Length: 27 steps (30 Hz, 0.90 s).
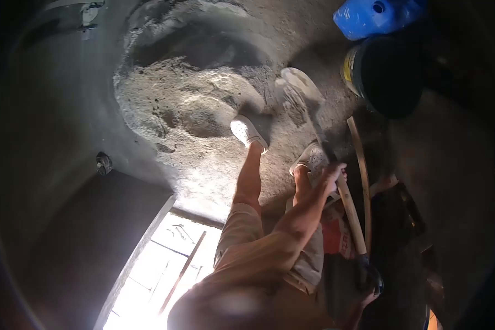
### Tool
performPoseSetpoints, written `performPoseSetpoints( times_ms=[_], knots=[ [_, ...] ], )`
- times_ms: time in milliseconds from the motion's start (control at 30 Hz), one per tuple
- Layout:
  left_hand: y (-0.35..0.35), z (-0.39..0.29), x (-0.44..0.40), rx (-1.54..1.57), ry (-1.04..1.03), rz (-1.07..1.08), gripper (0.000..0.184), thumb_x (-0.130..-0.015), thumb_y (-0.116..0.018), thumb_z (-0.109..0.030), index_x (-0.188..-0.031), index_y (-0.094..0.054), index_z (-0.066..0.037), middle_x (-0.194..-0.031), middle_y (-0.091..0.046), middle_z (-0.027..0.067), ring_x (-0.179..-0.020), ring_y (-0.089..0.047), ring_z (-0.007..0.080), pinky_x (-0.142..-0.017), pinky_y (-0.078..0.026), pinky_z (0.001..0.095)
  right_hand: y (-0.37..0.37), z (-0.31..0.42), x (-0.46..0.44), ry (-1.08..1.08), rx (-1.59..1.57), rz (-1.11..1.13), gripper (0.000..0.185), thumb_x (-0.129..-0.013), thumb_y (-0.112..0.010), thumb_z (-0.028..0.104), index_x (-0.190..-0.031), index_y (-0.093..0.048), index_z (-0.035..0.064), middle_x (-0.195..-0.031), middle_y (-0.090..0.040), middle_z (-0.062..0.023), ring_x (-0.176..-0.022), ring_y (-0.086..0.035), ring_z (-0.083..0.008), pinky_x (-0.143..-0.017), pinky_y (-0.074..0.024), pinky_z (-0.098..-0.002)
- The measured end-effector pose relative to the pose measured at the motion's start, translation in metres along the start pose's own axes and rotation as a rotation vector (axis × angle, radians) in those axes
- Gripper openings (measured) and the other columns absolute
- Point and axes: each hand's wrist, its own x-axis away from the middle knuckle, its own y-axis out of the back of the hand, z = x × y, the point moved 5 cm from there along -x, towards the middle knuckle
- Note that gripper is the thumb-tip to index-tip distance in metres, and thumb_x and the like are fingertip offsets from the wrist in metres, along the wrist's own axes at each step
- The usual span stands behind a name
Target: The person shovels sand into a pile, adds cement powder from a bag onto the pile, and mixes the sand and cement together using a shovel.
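A shovel (351, 215) with a wooden shaft runs from the lower right up to its blade, which is blurred and lies near the sandy floor. Around the shaft, close to the metal socket, my left hand (333, 177) is closed. Lower down, my right hand (372, 292) wraps the dark handle at the shovel's end; part of it is in shadow. A grey mound of sand or dry mix (198, 104) spreads over the floor to the left of the blade.
A blue jug (368, 16) and a dark bucket (388, 77) stand at the upper right. A curved wooden handle (362, 176) lies beside the shovel. One white clog (246, 131) rests at the mound's edge. A bright doorway (159, 264) opens at the lower left.
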Motion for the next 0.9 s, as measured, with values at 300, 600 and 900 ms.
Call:
performPoseSetpoints(
  times_ms=[300, 600, 900],
  knots=[
    [0.129, -0.193, -0.031, -0.051, -0.188, -0.047, 0.022, -0.08, -0.068, -0.021, -0.086, -0.053, -0.006, -0.074, -0.053, 0.0088, -0.059, -0.055, 0.02, -0.056, -0.051, 0.0348, -0.171, -0.024, -0.051, -0.175, -0.353, -0.123, 0.009, -0.085, -0.056, 0.006, -0.085, -0.063, 0.0008, -0.077, -0.059, -0.0008, -0.066, -0.054, -0.0106, -0.058, -0.0421, -0.0241],
    [0.179, -0.305, 0.044, 0.066, -0.399, -0.115, 0.009, -0.082, -0.059, -0.01, -0.086, -0.057, -0.003, -0.066, -0.052, 0.0058, -0.053, -0.054, 0.0197, -0.049, -0.049, 0.032, -0.253, 0.055, -0.026, -0.182, -0.4, 0.013, 0.02, -0.085, -0.054, 0.017, -0.069, -0.054, 0.0065, -0.05, -0.046, 0.0, -0.043, -0.043, -0.012, -0.045, -0.0398, -0.029],
    [0.192, -0.447, 0.244, 0.243, -0.495, 0.006, 0.016, -0.084, -0.062, -0.019, -0.085, -0.048, -0.011, -0.064, -0.047, 0.0024, -0.052, -0.048, 0.0139, -0.05, -0.048, 0.0307, -0.294, 0.228, 0.014, 0.58, -0.264, 0.207, 0.031, -0.084, -0.062, 0.031, -0.08, -0.06, -0.0003, -0.072, -0.06, -0.0029, -0.062, -0.054, -0.0116, -0.059, -0.0439, -0.0264]
  ],
)
